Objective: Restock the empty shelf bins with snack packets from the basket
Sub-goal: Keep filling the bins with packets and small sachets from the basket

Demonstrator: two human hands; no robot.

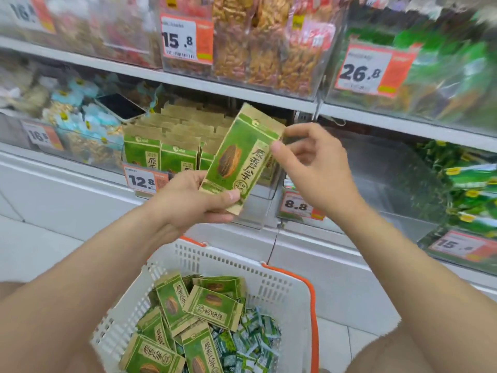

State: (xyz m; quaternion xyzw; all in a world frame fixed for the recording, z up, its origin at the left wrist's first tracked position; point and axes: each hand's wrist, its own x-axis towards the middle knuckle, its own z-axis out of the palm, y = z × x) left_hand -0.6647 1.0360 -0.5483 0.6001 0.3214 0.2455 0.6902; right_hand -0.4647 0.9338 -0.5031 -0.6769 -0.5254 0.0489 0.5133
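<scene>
Left hand grips the green-and-tan paper snack packet at 7 o'clock, right hand pinches its 3 o'clock edge; sloppy handoff and it probably drops.

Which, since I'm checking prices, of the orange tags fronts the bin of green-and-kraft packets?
The 12.8 tag, beside the left hand: rows of those packets stand upright directly behind it, unlike the others.

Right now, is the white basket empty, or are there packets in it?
Not empty: the white basket holds a loose heap of green snack packets lying at all angles.
</scene>
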